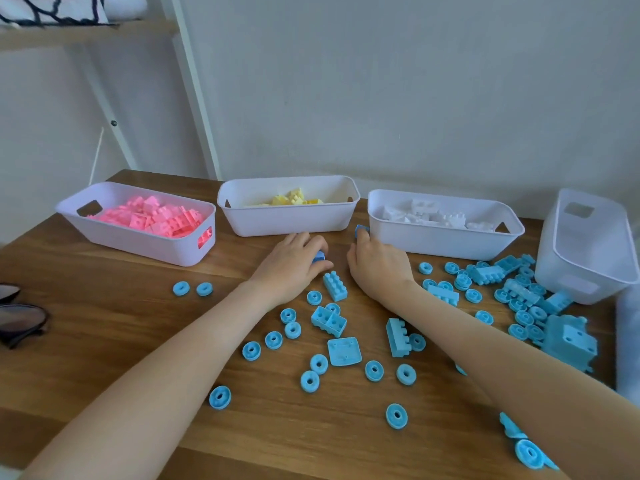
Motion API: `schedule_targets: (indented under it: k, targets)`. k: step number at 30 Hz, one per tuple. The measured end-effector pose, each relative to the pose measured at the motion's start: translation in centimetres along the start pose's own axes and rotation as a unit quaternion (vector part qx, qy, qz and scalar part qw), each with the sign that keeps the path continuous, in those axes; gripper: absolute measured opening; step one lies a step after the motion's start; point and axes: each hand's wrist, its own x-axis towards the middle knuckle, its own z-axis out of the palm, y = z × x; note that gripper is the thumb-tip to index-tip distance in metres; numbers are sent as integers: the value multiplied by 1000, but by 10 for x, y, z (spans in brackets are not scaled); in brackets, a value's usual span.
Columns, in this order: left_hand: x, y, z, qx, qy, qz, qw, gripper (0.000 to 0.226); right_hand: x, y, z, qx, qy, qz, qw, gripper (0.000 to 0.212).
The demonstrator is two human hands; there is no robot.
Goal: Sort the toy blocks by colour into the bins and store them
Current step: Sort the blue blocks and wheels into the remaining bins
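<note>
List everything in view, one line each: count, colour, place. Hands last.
upright bins: three, white, row along table's back
tipped bin: one, white, tilted, far right
pink blocks: many, pink, left bin
yellow blocks: several, yellow, middle bin
white blocks: several, white, third bin
blue blocks: many, blue, loose on table
blue rings: many, blue, scattered on table
sunglasses: one, dark, table's left edge
table: one, brown wood
left hand: grips blue block, table centre
right hand: pinches blue block by third bin
</note>
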Motion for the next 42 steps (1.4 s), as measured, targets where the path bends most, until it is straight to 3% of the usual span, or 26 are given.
schedule_targets:
  k: [7,13,16,23,26,36,42]
  targets:
    - [-1,3,-3,-10,13,-25,1000,22,-3,4,-1,64,-9,7,998,18]
    - [-6,13,-23,-8,-59,-44,997,18,-15,10,-12,160,-15,-31,986,13]
    - [-9,30,-32,-20,-24,-59,998,16,-24,15,-22,190,23,-52,980,14]
    - [-9,107,-48,95,60,10,994,21,-61,31,-74,158,81,-73,981,15]
    - [-4,144,-50,82,67,41,994,16,-87,58,-96,136,98,-68,983,13]
    - [23,298,-29,-40,-17,219,975,22,-157,205,-130,78,185,144,969,16]
    - [31,362,9,-62,-47,224,971,21,-185,268,-130,56,194,236,950,16]
